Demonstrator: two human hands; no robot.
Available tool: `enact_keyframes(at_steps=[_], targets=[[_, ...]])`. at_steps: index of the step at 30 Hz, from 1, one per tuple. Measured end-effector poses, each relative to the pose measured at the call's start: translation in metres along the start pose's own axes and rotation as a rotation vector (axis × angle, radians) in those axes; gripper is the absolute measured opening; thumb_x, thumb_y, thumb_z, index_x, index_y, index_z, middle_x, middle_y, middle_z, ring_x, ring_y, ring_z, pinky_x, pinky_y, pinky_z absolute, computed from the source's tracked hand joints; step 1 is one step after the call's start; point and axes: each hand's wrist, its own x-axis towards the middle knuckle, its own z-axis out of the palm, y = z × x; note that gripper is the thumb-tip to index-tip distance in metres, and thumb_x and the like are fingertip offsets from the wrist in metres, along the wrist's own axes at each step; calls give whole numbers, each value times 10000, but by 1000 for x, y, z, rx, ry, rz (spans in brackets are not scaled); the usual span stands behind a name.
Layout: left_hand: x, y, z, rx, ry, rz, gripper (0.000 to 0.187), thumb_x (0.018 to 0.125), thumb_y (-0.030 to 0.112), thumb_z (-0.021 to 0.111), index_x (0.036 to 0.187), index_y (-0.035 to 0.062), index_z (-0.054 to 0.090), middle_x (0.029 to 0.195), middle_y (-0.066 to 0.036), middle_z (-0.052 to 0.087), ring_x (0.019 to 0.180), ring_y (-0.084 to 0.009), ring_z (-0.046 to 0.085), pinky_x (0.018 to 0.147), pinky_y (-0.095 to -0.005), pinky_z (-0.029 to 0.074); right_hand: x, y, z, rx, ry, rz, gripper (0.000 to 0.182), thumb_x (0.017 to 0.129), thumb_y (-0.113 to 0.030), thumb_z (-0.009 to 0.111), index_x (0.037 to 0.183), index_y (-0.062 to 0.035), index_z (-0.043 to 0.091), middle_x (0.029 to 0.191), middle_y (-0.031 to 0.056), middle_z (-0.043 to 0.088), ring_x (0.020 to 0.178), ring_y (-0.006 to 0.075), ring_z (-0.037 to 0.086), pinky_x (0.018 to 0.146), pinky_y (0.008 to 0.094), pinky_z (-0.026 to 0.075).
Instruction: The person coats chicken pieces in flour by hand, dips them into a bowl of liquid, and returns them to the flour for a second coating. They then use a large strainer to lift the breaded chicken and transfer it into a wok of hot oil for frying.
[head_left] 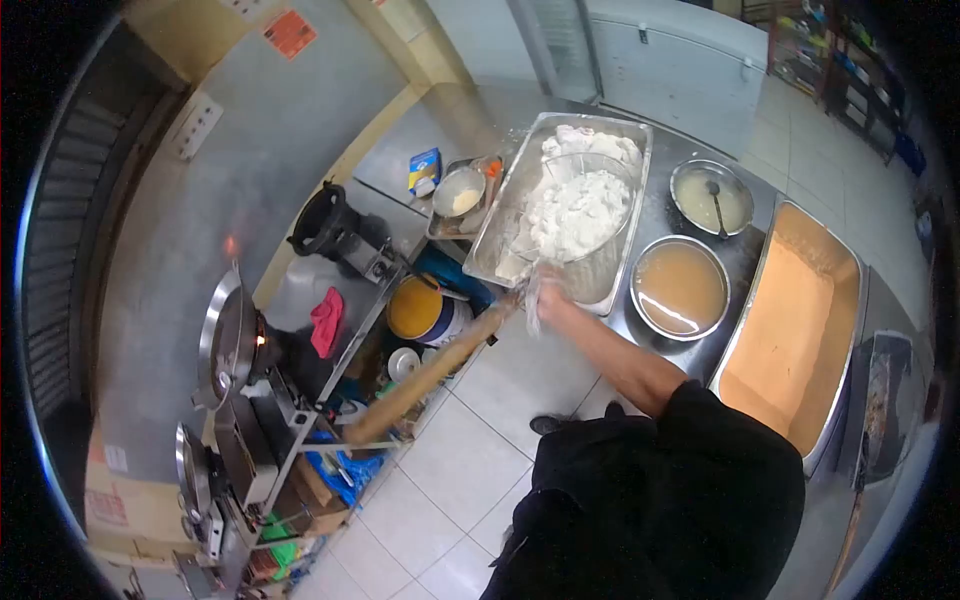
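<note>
My right hand [547, 293], in a thin clear plastic glove, is closed around the neck of a large round strainer [628, 222]. The strainer's long wooden handle [430, 375] runs down and left from my hand. Its bowl lies over a steel tray [484, 262] and holds white floured pieces [580, 215]. More flour-covered pieces [597, 143] are at the tray's far end. The fingers are slightly blurred. My left hand does not show.
Beside the tray stand a bowl of cloudy liquid [682, 287], a smaller bowl with a ladle [712, 198] and a deep pan of orange-tan powder [795, 330]. Leftward are a wok [228, 340] by a flame, a pink cloth [326, 322] and a yellow-filled bucket [415, 307].
</note>
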Motion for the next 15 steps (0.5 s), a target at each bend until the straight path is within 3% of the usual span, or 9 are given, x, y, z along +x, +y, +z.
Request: enact_keyframes(at_steps=[1,4,6,8,11,12,15], targets=[[-6,-5,3,-2,9,9,262,814,182,523,1037,48,489,904,-88,592,772,-186,597,618,-290,493,2,-3,3,-10,-12,53,101,828,-145,481,908,-84,482,703,69,497,621,174,516,552,328,469],[-30,-23,15,108,31,66,254,816,181,522,1030,48,493,896,-89,593,766,-183,597,612,-287,492,-20,-9,-1,-159,44,-73,150,833,-150,456,948,-61,490,749,70,513,661,180,522,593,347,455],[-55,-40,22,454,3,214,248,817,181,521,1025,47,496,890,-89,593,762,-181,597,607,-285,491,37,-7,-36,-169,86,78,155,850,-206,455,921,-81,513,728,59,514,641,178,522,581,354,465],[-72,-53,24,713,-20,338,243,818,180,520,1020,46,499,885,-89,594,758,-180,597,603,-283,490,28,1,-33,-93,-16,104,156,844,-151,447,967,-69,496,818,45,515,693,163,524,585,317,442],[-84,-64,22,755,-6,349,236,819,179,519,1012,45,503,877,-89,594,752,-177,597,597,-280,489,-45,-1,21,-219,184,-153,121,832,-214,505,844,-95,523,698,66,513,623,189,524,581,359,481],[-87,-67,20,767,-8,344,233,820,179,519,1010,45,505,874,-89,595,750,-176,597,595,-279,489,-28,-5,-4,-256,-106,-132,123,829,-207,497,844,-87,518,722,82,528,655,201,538,613,371,492],[-87,-68,13,800,-9,370,226,822,179,517,1003,44,509,866,-89,595,744,-173,597,589,-276,488,12,-3,-19,-143,-86,-3,119,825,-177,464,839,-73,519,731,98,544,676,220,547,615,381,491]])
